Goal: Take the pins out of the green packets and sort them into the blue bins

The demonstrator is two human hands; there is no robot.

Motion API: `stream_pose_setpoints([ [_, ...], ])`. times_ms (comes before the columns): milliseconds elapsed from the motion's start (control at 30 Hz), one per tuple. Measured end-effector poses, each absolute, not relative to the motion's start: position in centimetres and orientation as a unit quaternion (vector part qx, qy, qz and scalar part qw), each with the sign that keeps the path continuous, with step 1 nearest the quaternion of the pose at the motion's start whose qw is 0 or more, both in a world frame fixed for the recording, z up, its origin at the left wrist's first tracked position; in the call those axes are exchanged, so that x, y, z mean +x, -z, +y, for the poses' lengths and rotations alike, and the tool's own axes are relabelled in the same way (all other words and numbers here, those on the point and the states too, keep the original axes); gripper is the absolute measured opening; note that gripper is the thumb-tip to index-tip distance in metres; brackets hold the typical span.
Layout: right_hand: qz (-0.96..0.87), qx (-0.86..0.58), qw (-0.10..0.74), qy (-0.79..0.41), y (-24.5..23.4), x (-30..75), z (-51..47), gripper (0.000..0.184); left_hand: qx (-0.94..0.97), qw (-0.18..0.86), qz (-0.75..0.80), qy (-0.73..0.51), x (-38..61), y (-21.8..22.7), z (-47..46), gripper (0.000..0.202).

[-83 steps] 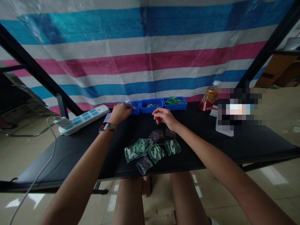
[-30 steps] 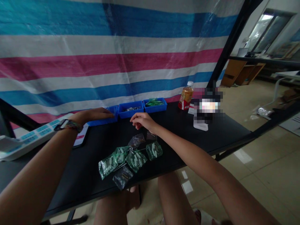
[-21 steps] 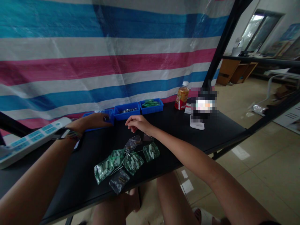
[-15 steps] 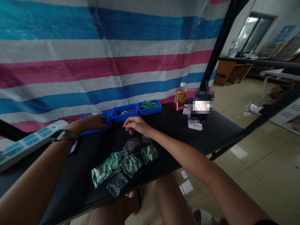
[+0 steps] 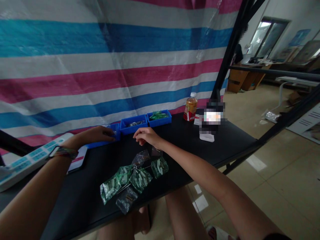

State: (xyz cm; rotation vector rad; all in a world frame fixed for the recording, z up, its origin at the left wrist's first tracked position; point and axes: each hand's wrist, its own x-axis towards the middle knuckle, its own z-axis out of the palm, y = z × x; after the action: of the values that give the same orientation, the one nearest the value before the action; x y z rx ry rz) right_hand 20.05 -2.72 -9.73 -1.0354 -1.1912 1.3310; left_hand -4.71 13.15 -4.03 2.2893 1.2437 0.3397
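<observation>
My left hand (image 5: pixel 96 134) lies stretched out over the leftmost blue tray (image 5: pixel 115 132), fingertips at its inner edge, fingers flat. A woven band and a watch sit on that wrist. My right hand (image 5: pixel 146 135) hovers just above the black table (image 5: pixel 190 146) in front of the middle blue tray (image 5: pixel 133 124), fingers curled in; what they hold, if anything, is hidden. Nearer to me lies a heap of small green bags (image 5: pixel 125 178) and clear bags (image 5: pixel 141 157) with small parts inside.
A third blue tray (image 5: pixel 159 118) holds green pieces. An amber bottle (image 5: pixel 190 107) and a blurred-out object (image 5: pixel 211 121) stand at the right. A white power strip (image 5: pixel 30 156) and a phone (image 5: pixel 77 160) lie at the left. A striped tarp hangs behind.
The view has swung right and tilted up. My left hand has gone from pinching in the left tray to lying flat over it. My right hand has hardly moved.
</observation>
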Motion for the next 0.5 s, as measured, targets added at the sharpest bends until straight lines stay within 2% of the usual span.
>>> stream_pose_setpoints([
  [33, -0.492, -0.431, 0.513, -0.555, 9.6, 20.1, -2.6, 0.011, 0.852, 0.274, 0.441, -0.063, -4.9, 3.9, 13.3, 0.028],
  [100, -0.492, -0.433, 0.514, -0.553, 9.5, 20.1, -2.5, 0.011, 0.857, 0.294, 0.422, -0.02, -5.4, 3.9, 13.8, 0.033],
  [500, -0.505, -0.442, 0.505, -0.543, 10.1, 19.9, -2.4, 0.01, 0.822, 0.318, 0.423, -0.209, -5.5, 4.8, 12.1, 0.053],
])
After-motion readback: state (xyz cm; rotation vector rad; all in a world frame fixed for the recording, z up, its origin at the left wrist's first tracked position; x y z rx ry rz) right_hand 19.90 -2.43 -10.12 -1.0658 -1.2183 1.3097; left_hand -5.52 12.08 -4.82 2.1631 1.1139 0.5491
